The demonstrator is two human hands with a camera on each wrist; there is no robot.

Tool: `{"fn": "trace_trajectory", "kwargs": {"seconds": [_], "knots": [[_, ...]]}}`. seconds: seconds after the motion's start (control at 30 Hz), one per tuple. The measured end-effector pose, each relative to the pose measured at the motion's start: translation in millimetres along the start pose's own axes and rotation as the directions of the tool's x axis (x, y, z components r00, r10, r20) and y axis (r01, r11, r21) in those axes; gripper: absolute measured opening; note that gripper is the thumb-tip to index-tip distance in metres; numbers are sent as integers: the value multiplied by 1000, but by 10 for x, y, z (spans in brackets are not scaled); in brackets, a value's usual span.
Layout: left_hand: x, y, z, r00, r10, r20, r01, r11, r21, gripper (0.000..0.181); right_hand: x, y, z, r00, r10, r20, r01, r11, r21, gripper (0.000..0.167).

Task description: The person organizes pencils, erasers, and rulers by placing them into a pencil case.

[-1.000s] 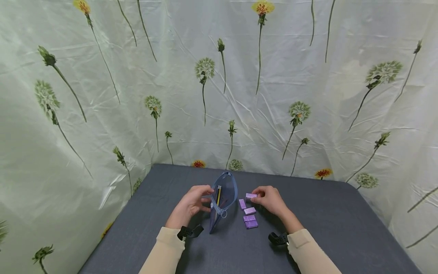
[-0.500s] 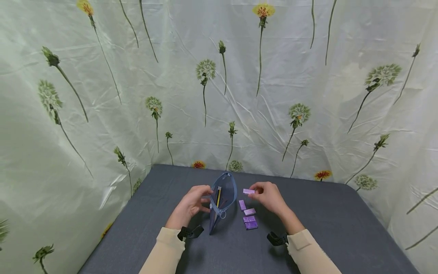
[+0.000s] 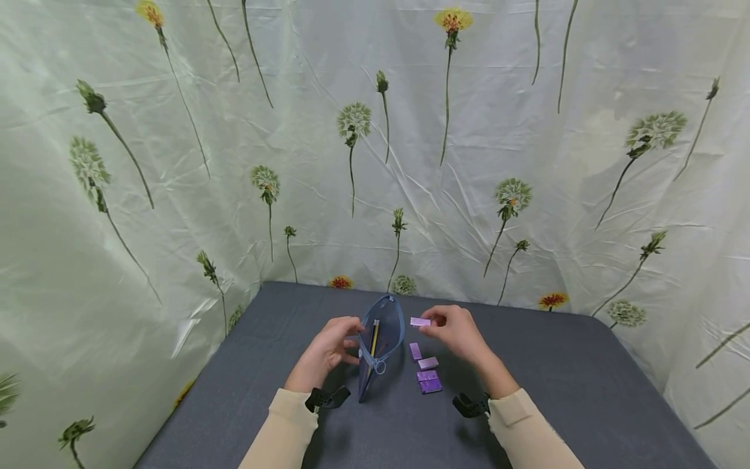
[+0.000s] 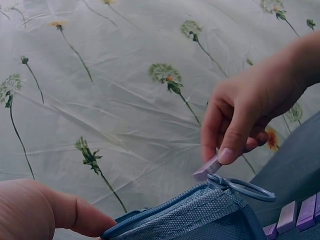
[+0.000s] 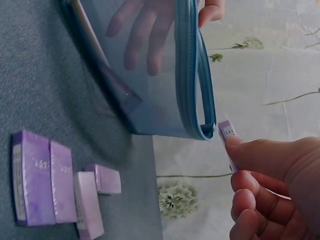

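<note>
Lilac block: pinched between thumb and fingers of the right hand, raised off the table, just right of the blue pouch.
Left hand: grips the pouch's left edge.
Pouch state: upright, unzipped, mouth gaping; zip ring at the end nearer the person.
Pouch contents: yellow pencil-like stick, leaning; other slim items unclear through mesh.
Loose blocks: two deeper purple blocks side by side, two paler blocks beside them, all right of the pouch.
Backdrop: dandelion-print cloth behind the pouch.
</note>
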State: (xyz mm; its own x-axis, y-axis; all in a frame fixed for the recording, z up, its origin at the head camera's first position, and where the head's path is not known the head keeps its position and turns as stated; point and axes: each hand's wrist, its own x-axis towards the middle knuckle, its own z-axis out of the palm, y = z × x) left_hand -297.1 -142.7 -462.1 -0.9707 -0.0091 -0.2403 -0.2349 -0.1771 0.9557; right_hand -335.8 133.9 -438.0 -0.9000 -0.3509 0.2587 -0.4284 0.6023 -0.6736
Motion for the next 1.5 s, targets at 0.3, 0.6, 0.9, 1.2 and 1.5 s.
{"fn": "trace_trajectory", "kwargs": {"seconds": [0.3, 0.6, 0.9, 1.2, 1.5], "knots": [[19, -4, -2, 1000, -13, 5, 12, 1000, 16, 11, 89, -155, 28, 1000, -24, 6, 24, 1000, -11, 13], [43, 23, 19, 1000, 3, 27, -4, 999, 47, 13, 215, -329, 90, 997, -62, 38, 65, 996, -65, 15], [45, -8, 3, 1000, -4, 18, 3, 999, 41, 13, 281, -333, 244, 995, -69, 77, 78, 989, -128, 12], [62, -21, 1, 1000, 2, 15, -3, 999, 50, 11, 311, -356, 337, 993, -77, 95, 92, 982, -167, 14], [55, -25, 1, 1000, -15, 12, 15, 999, 48, 10, 294, -387, 398, 993, -60, 106, 80, 979, -187, 13]]}}
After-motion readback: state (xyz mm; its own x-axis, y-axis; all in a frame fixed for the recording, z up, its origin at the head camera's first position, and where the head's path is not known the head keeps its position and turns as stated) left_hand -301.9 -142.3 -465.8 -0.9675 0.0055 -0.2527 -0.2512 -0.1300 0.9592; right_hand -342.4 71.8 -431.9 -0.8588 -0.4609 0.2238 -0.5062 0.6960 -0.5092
